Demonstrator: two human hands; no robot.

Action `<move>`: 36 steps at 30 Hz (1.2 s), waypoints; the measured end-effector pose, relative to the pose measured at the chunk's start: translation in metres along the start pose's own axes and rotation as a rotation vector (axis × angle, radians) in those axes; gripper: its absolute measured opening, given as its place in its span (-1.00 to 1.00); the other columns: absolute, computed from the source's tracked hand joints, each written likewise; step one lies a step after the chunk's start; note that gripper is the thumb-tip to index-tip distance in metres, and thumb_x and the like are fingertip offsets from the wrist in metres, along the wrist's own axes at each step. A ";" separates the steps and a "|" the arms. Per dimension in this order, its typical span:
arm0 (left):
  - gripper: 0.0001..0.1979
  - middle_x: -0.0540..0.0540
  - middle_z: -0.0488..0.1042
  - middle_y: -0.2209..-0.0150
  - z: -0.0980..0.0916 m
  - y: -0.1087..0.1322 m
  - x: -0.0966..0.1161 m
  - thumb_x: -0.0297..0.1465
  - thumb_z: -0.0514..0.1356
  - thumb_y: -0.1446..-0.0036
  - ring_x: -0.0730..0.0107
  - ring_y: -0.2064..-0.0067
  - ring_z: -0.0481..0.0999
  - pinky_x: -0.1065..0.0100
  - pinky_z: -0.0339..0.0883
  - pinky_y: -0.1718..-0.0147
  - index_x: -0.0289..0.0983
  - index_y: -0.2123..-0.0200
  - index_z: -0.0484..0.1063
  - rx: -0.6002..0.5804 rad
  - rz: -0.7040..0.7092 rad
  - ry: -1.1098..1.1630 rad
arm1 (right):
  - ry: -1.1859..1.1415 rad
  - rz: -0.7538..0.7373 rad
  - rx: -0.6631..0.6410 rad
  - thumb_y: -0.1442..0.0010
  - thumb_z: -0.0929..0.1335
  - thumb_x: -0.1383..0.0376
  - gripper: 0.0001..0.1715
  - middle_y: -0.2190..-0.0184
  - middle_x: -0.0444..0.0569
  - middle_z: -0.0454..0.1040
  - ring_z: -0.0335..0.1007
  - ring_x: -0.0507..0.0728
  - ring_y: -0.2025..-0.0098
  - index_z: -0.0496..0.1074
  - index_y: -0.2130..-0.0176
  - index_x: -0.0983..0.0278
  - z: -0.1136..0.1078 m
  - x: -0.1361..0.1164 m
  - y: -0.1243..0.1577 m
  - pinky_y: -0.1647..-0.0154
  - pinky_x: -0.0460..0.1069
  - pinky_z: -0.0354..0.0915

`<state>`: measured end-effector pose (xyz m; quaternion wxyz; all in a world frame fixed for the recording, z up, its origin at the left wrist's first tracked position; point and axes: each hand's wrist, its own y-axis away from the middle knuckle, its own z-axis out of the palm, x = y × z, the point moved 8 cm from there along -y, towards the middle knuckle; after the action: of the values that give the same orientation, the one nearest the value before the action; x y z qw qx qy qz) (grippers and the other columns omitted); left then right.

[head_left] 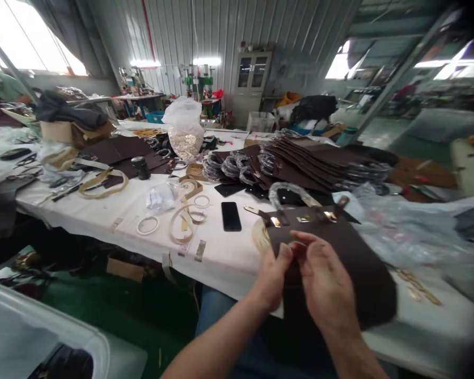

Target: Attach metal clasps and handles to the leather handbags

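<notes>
In front of me a dark brown handbag panel [365, 268] lies at the table's near edge. Gold-coloured metal fittings [303, 219] run along its top, and a plastic-wrapped handle [278, 193] arches beyond them. My left hand [274, 276] is closed over the panel's left part, thumb and fingers pinched together. Close beside it, my right hand [327, 279] is curled, its fingertips meeting the left ones. Whatever sits between the fingers is small and mostly hidden. Partly behind the panel is a cream-coloured roll [260, 235], perhaps tape.
Left of the panel lie a black phone [231, 216], tape rings [147, 226] and a clear plastic bag [163, 196]. Further back are stacked brown panels [312, 158] and a filled plastic sack [186, 139]. Gold chain-like pieces [418, 287] and crumpled plastic [411, 231] lie right.
</notes>
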<state>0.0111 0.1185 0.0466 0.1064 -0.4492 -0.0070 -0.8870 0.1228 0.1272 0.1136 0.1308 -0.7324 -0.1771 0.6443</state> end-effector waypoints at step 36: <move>-0.69 -0.24 0.72 0.18 -0.206 -0.094 0.146 -0.23 0.11 -0.56 0.10 0.11 0.68 0.25 0.34 0.08 -0.24 0.10 0.61 0.354 0.039 -1.729 | 0.289 -0.025 -0.398 -0.50 0.44 -0.02 -0.64 0.08 0.05 0.72 0.60 0.25 0.20 0.72 -0.01 0.15 0.018 0.101 -0.056 0.18 0.09 0.47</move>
<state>-0.2548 0.1613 0.0483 0.1470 -0.9400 -0.2147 -0.2205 0.1112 0.2198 0.0443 0.0161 -0.8260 -0.2890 0.4837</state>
